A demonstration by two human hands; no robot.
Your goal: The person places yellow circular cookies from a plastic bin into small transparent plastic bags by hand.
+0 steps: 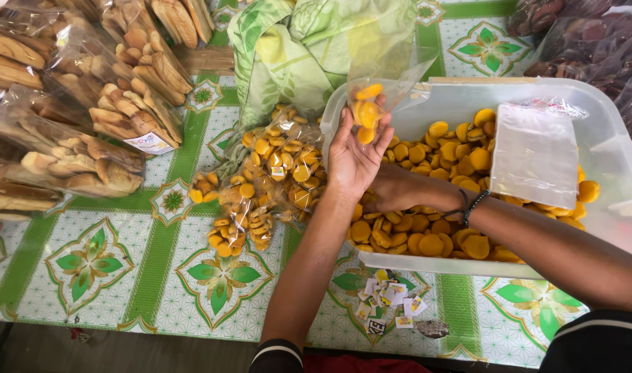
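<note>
Two hands are at work over the clear plastic tub (609, 148). My left hand (354, 155) is raised at the tub's near corner, fingers closed around a few round orange biscuits (366, 114) and the mouth of a thin clear bag (388, 65), which stands open above them. My right hand (392, 190) reaches across, low in the tub among the loose biscuits (440, 242); I cannot tell how its fingers are set, since the left hand covers them. To fill well, I judge the bag's mouth wants holding wide and upright so the pieces slide in flat without tearing the film. The tub is roughly half covered with loose biscuits, with a spare empty bag (533, 155) lying on top. Filled packets (271, 183) sit just beside it on the green-patterned surface (88, 276), near small paper labels (392, 293).
</note>
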